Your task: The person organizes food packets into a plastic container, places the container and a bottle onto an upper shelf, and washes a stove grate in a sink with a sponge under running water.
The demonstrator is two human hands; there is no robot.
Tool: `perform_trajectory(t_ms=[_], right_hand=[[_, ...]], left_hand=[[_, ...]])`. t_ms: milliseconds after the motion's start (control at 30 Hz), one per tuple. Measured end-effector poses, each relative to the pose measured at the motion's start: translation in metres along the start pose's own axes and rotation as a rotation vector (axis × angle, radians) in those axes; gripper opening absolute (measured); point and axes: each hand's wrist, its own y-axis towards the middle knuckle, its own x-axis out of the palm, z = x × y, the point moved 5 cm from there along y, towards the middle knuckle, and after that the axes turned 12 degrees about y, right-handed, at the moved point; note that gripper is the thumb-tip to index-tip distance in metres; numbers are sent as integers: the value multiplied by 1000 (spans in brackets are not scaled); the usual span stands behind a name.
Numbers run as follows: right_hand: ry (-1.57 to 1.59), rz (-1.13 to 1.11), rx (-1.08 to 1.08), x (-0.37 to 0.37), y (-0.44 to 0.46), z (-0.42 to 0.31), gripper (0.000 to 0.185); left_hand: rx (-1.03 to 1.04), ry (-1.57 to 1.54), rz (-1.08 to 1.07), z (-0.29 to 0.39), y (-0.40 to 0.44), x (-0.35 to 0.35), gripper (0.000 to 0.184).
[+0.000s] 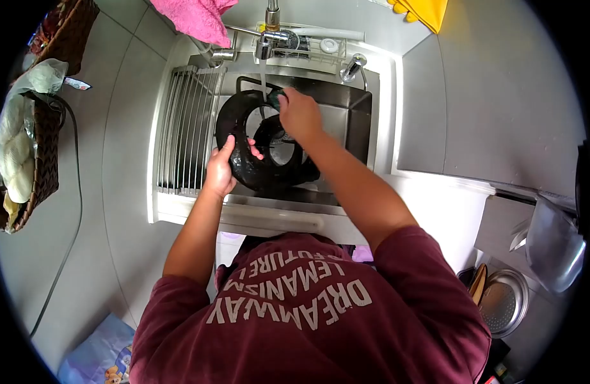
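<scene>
Over the sink I see a black ring-shaped part with a large round opening, wet and shiny. My left hand grips its left side, thumb on top and fingertips showing through the opening. At the ring's upper right edge, my right hand is closed around a dark green scrubber, mostly hidden by the fingers. Water runs from the faucet onto the ring beside my right hand. More black parts lie below the ring in the sink.
A metal drying rack covers the sink's left side. Behind the faucet stands a wire caddy. A pink cloth hangs at the upper left, yellow gloves at the upper right. Woven baskets hang on the left wall.
</scene>
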Motion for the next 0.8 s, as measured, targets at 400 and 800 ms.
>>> perform_trajectory(t_ms=[400, 800], right_hand=[[275, -317, -125, 10, -5, -4, 19], [467, -264, -413, 28, -21, -52, 22]], left_hand=[[-16, 107, -73, -4, 3, 20, 42], [-42, 89, 238, -17, 18, 1, 33]])
